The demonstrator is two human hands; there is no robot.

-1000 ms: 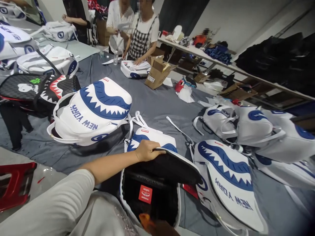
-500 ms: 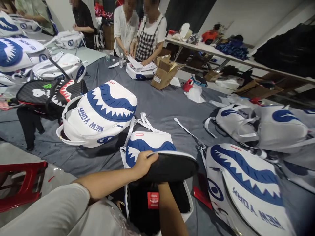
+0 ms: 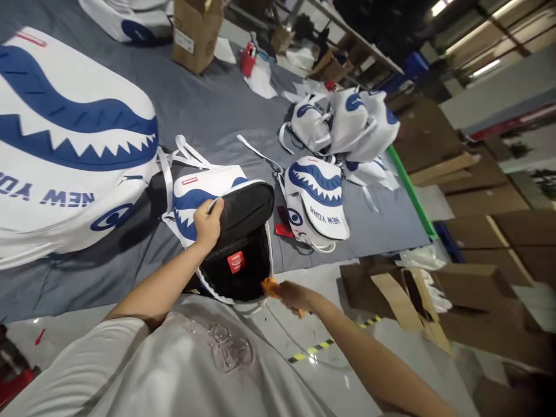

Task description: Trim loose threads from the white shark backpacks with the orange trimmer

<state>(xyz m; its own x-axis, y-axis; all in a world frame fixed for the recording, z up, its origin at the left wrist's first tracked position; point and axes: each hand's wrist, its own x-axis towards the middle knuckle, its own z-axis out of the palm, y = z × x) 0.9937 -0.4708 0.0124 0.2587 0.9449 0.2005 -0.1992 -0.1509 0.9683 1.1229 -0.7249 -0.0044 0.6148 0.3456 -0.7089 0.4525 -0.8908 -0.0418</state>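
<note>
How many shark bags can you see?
At least 6: big backpack left; open backpack in the left hand; one beside it; two piled beyond; one at top. More may hide.

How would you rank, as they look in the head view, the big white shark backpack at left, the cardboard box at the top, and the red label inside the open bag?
1. white shark backpack, though it lies nearest the camera
2. cardboard box
3. red label
</note>
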